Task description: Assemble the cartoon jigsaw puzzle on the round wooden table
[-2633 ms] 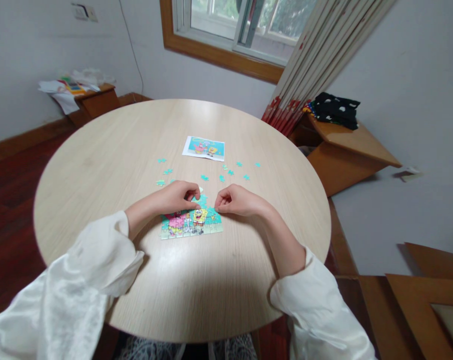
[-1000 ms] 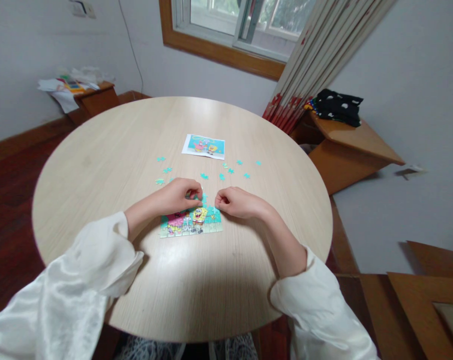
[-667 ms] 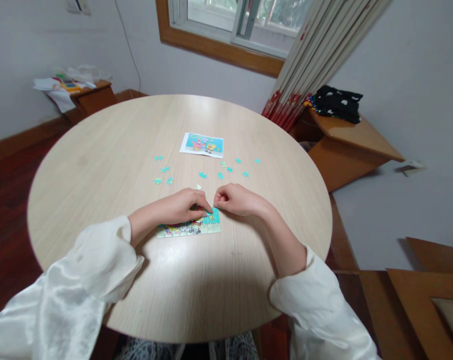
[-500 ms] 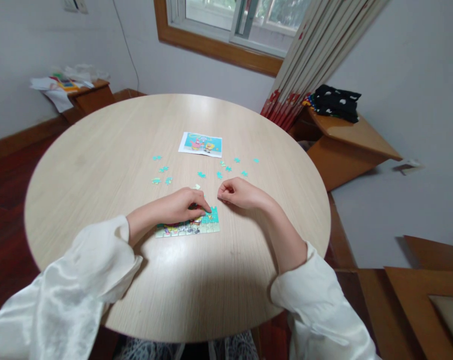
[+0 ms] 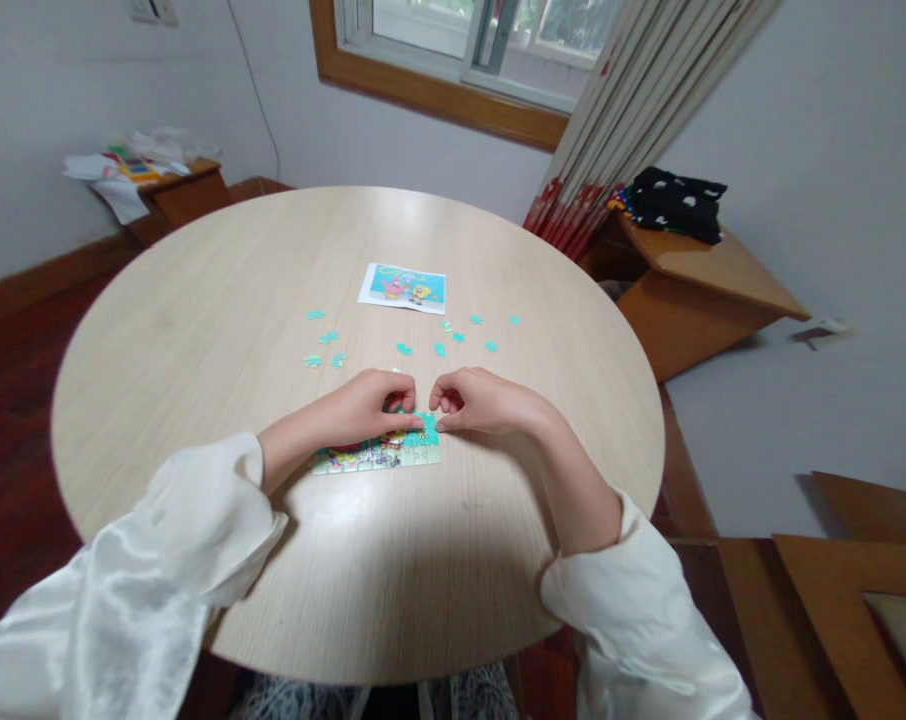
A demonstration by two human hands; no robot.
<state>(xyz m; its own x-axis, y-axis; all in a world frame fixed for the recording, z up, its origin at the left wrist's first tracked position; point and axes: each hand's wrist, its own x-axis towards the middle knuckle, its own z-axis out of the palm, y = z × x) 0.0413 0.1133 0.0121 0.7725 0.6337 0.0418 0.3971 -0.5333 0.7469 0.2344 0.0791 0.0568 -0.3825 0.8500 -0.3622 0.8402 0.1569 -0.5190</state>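
Note:
A partly joined jigsaw puzzle (image 5: 382, 457) lies flat on the table before me, pale along its bottom rows and turquoise at its upper right. My left hand (image 5: 367, 408) covers much of its upper part, fingers curled, with the thumb laid on the turquoise pieces. At the puzzle's upper right corner, my right hand (image 5: 477, 400) has thumb and index finger bent against the edge. The fingertips of both hands are close together there, a narrow gap between them. Past the left knuckles a pale loose piece barely shows.
Loose turquoise pieces lie beyond my hands, several at the left (image 5: 328, 338) and several at the right (image 5: 458, 337). Behind them is a printed picture sheet (image 5: 406, 288). The round table (image 5: 198, 330) stands near a window, a curtain (image 5: 625, 110) and a wooden stool (image 5: 693, 290).
My right hand has moved left and slightly down to the puzzle's corner. My left index finger has lifted back from the pieces, and the left thumb now lies there.

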